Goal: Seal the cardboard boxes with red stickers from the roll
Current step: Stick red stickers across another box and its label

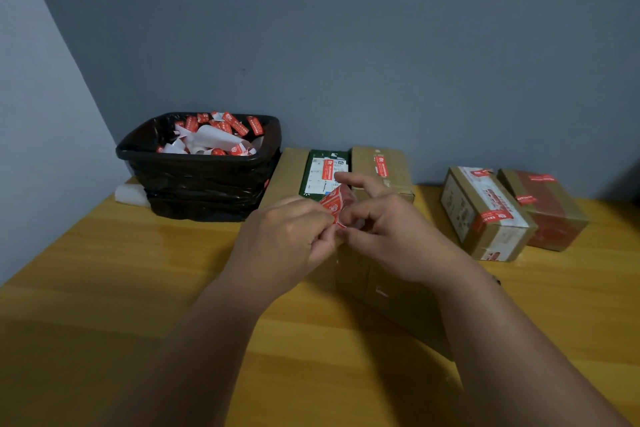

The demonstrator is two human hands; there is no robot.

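Observation:
Both of my hands meet above the middle of the table. My left hand (291, 236) and my right hand (391, 236) pinch a red sticker strip (335, 203) between their fingertips; whether it is still on a roll is hidden. Under my hands lies a plain cardboard box (388, 291), largely covered by my right wrist. Behind it sit a box with a green panel and a white label (322, 173) and a brown box (384, 166), each carrying a red sticker.
A bin lined with a black bag (204, 180), full of red stickers and white backing paper, stands at the back left. Two stickered boxes (485, 215) (550, 208) sit at the right. The yellow wooden table (104, 288) meets the grey wall behind.

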